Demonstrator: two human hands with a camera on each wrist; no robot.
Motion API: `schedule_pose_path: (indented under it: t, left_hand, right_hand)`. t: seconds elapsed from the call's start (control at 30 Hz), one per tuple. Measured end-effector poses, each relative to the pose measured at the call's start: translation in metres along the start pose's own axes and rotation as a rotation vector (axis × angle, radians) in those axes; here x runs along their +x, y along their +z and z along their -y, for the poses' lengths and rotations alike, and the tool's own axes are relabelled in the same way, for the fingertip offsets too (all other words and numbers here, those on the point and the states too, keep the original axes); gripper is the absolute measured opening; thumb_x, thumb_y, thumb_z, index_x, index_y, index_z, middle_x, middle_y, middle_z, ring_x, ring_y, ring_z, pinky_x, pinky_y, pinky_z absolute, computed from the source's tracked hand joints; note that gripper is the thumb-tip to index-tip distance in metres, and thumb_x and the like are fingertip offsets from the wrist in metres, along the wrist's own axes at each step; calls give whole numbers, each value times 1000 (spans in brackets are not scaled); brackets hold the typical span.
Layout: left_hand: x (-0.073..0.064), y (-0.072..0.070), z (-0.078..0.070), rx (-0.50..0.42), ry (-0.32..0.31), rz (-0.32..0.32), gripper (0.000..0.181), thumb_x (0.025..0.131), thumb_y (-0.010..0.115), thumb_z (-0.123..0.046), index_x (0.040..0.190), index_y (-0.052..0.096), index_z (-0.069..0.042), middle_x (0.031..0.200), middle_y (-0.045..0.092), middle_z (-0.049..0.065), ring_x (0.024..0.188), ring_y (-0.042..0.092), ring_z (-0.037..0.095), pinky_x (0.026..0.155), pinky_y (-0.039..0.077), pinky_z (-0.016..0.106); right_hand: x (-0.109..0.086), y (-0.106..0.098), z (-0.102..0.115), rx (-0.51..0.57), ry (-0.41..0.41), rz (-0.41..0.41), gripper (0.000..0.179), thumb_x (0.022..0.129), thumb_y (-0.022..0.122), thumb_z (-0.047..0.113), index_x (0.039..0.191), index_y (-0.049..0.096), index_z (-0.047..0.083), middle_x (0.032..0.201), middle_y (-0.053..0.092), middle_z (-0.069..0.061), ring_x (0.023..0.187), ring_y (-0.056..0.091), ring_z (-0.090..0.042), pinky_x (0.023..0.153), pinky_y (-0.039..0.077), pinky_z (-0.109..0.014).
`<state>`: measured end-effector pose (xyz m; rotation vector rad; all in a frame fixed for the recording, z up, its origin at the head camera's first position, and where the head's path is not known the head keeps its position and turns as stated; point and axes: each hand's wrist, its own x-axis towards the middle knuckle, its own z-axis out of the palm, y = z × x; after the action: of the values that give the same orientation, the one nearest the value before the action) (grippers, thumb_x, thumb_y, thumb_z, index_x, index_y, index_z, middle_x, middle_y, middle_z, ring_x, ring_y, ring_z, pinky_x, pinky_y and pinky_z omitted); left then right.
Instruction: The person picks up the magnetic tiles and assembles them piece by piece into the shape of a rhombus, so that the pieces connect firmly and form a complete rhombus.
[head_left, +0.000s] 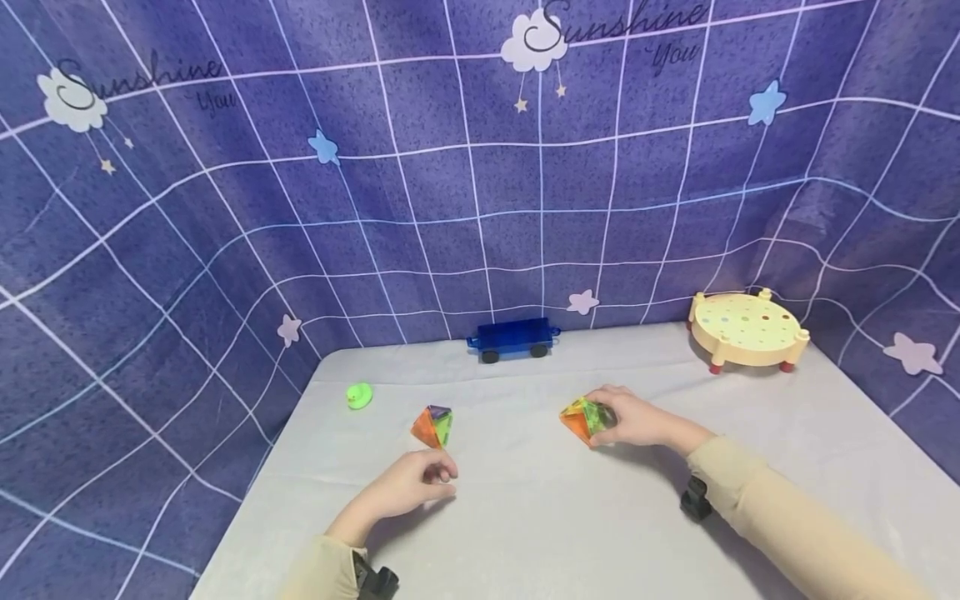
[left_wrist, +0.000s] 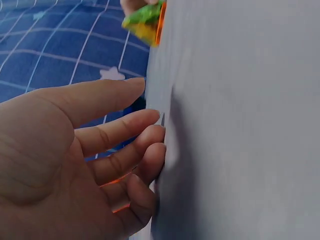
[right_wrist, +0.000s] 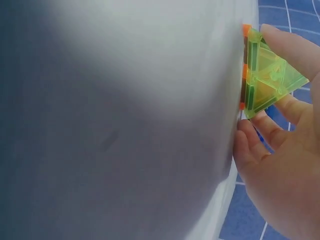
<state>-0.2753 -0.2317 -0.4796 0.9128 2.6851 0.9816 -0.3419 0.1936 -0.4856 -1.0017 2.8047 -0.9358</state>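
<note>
My right hand (head_left: 630, 418) grips a small shape built of translucent magnetic tiles (head_left: 579, 422) in orange, yellow and green. In the right wrist view the thumb and fingers hold the green triangular side of these magnetic tiles (right_wrist: 272, 75), and the orange part is at the tabletop. My left hand (head_left: 411, 483) holds nothing; its fingers are loosely bent, low over the table, as the left hand (left_wrist: 95, 155) also appears in the left wrist view. Just beyond it sits a second magnetic-tile shape (head_left: 428, 428) in orange, purple and green.
A blue toy wagon (head_left: 514, 337) with black wheels stands at the table's back edge. At the back right is a round cream toy table (head_left: 748, 329) with coloured dots and short legs. A green toy duck (head_left: 359, 396) lies at the left. Patterned blue cloth (head_left: 420, 200) hangs behind the grey tabletop (head_left: 517, 517).
</note>
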Motion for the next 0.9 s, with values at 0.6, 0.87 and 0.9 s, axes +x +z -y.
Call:
schedule_pose_path:
  t: [0.6, 0.87, 0.9]
  left_hand:
    - [23, -35, 40, 119, -387, -313, 68, 75, 90, -26, 124, 59, 10, 100, 66, 17, 91, 63, 31, 87, 52, 51]
    - [44, -35, 40, 83, -268, -239, 51, 73, 91, -17, 118, 73, -2, 112, 72, 11, 107, 65, 33, 98, 48, 53]
    - [46, -33, 40, 88, -259, -234, 48, 74, 91, -18, 116, 74, -3, 111, 72, 9, 106, 65, 31, 98, 49, 51]
  right_hand:
    - [-15, -8, -11, -19, 30, -23, 74, 75, 88, 37, 131, 60, -3, 121, 62, -12, 113, 55, -36, 99, 43, -62]
    - [-18, -12, -13, 27, 21, -10, 70, 76, 89, 34, 128, 61, -2, 118, 61, -9, 106, 57, -27, 97, 47, -54]
    - [-18, -13, -13, 38, 20, -6, 69, 76, 89, 34, 128, 61, -2, 117, 61, -9, 105, 57, -26, 96, 47, -53]
